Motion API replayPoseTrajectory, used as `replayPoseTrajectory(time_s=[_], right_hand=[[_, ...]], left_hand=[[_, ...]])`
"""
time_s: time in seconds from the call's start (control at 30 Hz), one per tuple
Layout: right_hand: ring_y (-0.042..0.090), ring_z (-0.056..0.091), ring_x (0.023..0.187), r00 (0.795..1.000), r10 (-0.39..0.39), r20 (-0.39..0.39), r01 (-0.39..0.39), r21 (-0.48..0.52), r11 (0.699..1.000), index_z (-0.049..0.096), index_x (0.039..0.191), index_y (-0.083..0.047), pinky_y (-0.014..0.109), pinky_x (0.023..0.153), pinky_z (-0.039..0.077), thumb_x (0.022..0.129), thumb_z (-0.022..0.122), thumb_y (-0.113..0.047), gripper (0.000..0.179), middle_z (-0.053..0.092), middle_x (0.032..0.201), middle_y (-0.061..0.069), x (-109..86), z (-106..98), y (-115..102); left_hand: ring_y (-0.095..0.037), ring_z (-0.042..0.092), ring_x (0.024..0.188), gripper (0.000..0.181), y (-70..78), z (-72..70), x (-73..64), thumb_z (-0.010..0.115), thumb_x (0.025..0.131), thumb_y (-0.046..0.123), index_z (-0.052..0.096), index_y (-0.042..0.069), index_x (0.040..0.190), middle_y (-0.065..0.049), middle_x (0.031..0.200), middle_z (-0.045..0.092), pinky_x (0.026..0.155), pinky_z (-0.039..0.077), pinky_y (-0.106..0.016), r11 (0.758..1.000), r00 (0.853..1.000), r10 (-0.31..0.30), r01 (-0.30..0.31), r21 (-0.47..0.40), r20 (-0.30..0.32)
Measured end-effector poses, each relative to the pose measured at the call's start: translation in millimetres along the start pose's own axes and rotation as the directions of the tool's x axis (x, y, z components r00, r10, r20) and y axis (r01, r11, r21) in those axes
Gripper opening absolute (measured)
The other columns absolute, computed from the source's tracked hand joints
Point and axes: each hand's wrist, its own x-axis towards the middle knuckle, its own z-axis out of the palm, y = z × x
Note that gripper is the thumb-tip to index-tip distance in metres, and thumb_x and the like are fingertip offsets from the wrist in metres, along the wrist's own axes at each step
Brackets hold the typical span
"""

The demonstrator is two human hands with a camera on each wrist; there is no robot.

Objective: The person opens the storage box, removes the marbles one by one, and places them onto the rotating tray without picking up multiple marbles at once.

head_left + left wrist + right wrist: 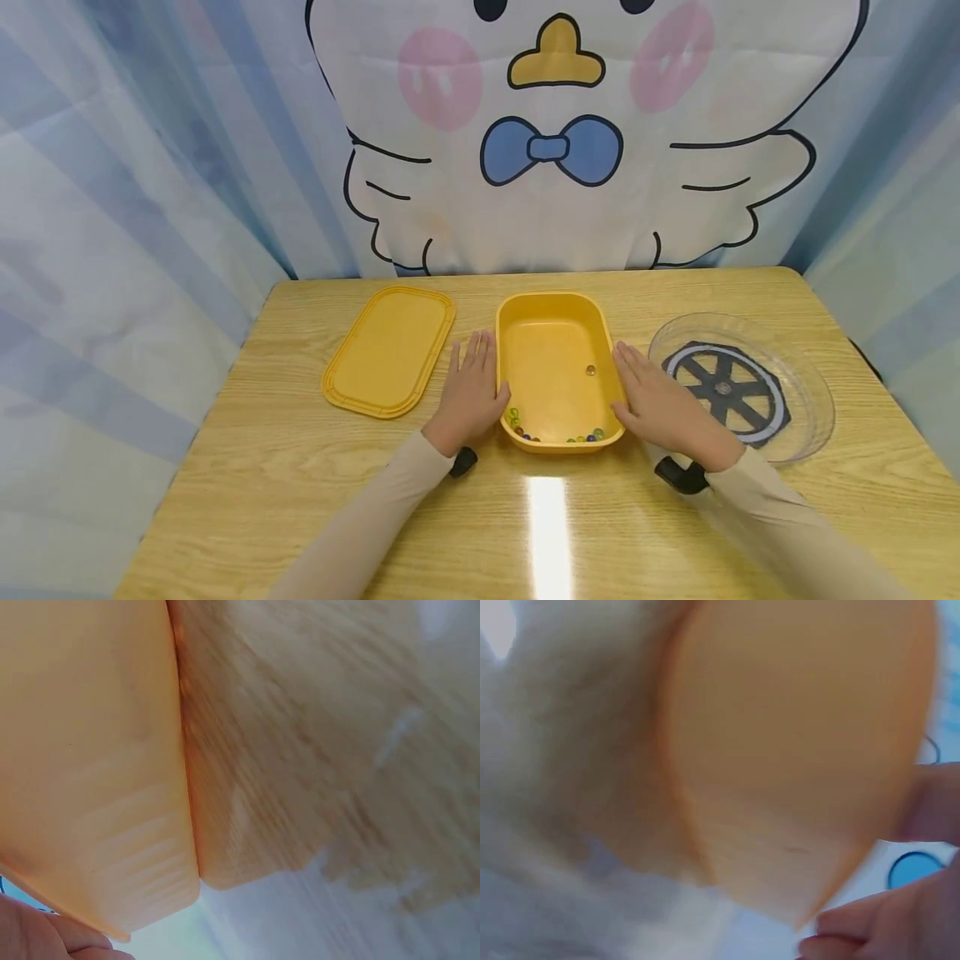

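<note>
- Tub, yellow, on bench between both hands; marbles inside, mostly along near edge.
- Left hand: fingers extended, touching tub's left side.
- Right hand: fingers extended, touching right side.
- Yellow lid left, clear dish right.

Right wrist view: tub blurred — hand cut off.

The left sleeve was beige, with a black wristpiece at its end. Opposite this sleeve, the right sleeve was also beige, with a black band.
</note>
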Motion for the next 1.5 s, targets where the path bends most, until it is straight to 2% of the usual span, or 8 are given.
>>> replayPoseTrajectory(time_s=[0.23, 0.4, 0.5, 0.57, 0.7, 0.9, 1.2, 1.5], right_hand=[[0.043, 0.033, 0.135, 0.991, -0.132, 0.037, 0.135, -0.094, 0.986, 0.03, 0.142, 0.011, 0.053, 0.108, 0.033, 0.093, 0.057, -0.029, 0.069, 0.03, 0.147, 0.029, 30.6, -59.1, -21.4], [0.034, 0.056, 0.118, 0.97, -0.235, 0.066, 0.233, 0.04, 0.972, 0.047, 0.135, 0.004, 0.046, 0.099, 0.046, 0.089, 0.064, -0.024, 0.057, 0.051, 0.136, 0.022, 68.0, -76.2, -38.1], [0.028, 0.063, 0.106, 0.945, -0.313, 0.1, 0.287, 0.213, 0.934, 0.061, 0.123, -0.001, 0.042, 0.093, 0.05, 0.086, 0.067, -0.02, 0.042, 0.064, 0.122, 0.014, 92.7, -63.6, -41.7], [0.026, 0.066, 0.102, 0.92, -0.373, 0.118, 0.317, 0.334, 0.887, 0.068, 0.112, -0.002, 0.039, 0.089, 0.053, 0.084, 0.07, -0.017, 0.032, 0.069, 0.112, 0.012, 107.0, -48.3, -41.1], [0.019, 0.069, 0.091, 0.884, -0.432, 0.177, 0.279, 0.542, 0.793, 0.074, 0.099, -0.005, 0.03, 0.084, 0.055, 0.08, 0.073, -0.013, 0.021, 0.073, 0.098, 0.008, 126.8, -14.8, -39.2], [0.006, 0.067, 0.075, 0.842, -0.488, 0.23, 0.234, 0.66, 0.714, 0.075, 0.092, -0.001, 0.021, 0.075, 0.055, 0.077, 0.074, -0.006, 0.016, 0.074, 0.086, 0.011, 139.1, 17.1, -37.3], [-0.002, 0.059, 0.065, 0.792, -0.562, 0.237, 0.257, 0.706, 0.66, 0.075, 0.09, 0.002, 0.019, 0.065, 0.052, 0.076, 0.075, -0.003, 0.015, 0.072, 0.08, 0.013, 142.0, 32.7, -38.7], [-0.001, 0.053, 0.061, 0.805, -0.545, 0.233, 0.274, 0.669, 0.691, 0.073, 0.082, -0.003, 0.017, 0.059, 0.048, 0.072, 0.079, -0.008, 0.013, 0.067, 0.069, 0.004, 138.8, 39.9, -40.7]], left_hand=[[-0.029, 0.008, 0.147, 0.069, -1.4, -2.4, 0.1, 0.038, 0.098, 0.033, 0.01, -0.002, 0.15, -0.018, 0.157, 0.014, 0.119, 0.004, -0.049, 1.0, 1.0, -0.012, 0.012, -0.005, -0.011], [-0.029, 0.006, 0.147, 0.069, -0.6, -3.4, 0.7, 0.038, 0.098, 0.034, 0.009, -0.002, 0.15, -0.018, 0.157, 0.014, 0.119, 0.003, -0.05, 1.0, 1.0, -0.017, 0.017, 0.002, 0.003], [-0.028, 0.006, 0.147, 0.07, -0.2, -2.9, 0.8, 0.038, 0.098, 0.035, 0.009, -0.002, 0.15, -0.018, 0.157, 0.014, 0.119, 0.003, -0.05, 1.0, 1.0, -0.019, 0.019, 0.0, 0.016], [-0.028, 0.005, 0.147, 0.07, -0.2, -2.1, 0.5, 0.038, 0.098, 0.035, 0.009, -0.002, 0.15, -0.018, 0.157, 0.014, 0.119, 0.003, -0.051, 1.0, 0.999, -0.02, 0.02, 0.004, 0.025], [-0.028, 0.005, 0.147, 0.07, -0.9, -0.3, -0.6, 0.036, 0.098, 0.036, 0.008, -0.002, 0.15, -0.017, 0.157, 0.013, 0.119, 0.003, -0.05, 0.999, 0.999, -0.029, 0.028, 0.024, 0.035], [-0.029, 0.009, 0.147, 0.069, -0.9, 1.5, -1.1, 0.035, 0.098, 0.038, 0.011, -0.002, 0.15, -0.018, 0.156, 0.016, 0.119, 0.006, -0.049, 0.999, 1.0, -0.011, 0.011, 0.037, 0.01], [-0.029, 0.011, 0.147, 0.068, 0.2, -0.8, -1.5, 0.034, 0.099, 0.039, 0.014, -0.003, 0.149, -0.018, 0.156, 0.019, 0.119, 0.007, -0.049, 0.999, 1.0, -0.009, 0.01, 0.032, -0.016], [-0.028, 0.01, 0.147, 0.068, 1.4, 0.3, -1.1, 0.035, 0.097, 0.036, 0.015, -0.002, 0.149, -0.017, 0.156, 0.019, 0.119, 0.006, -0.048, 1.0, 0.999, -0.022, 0.022, 0.012, -0.026]])
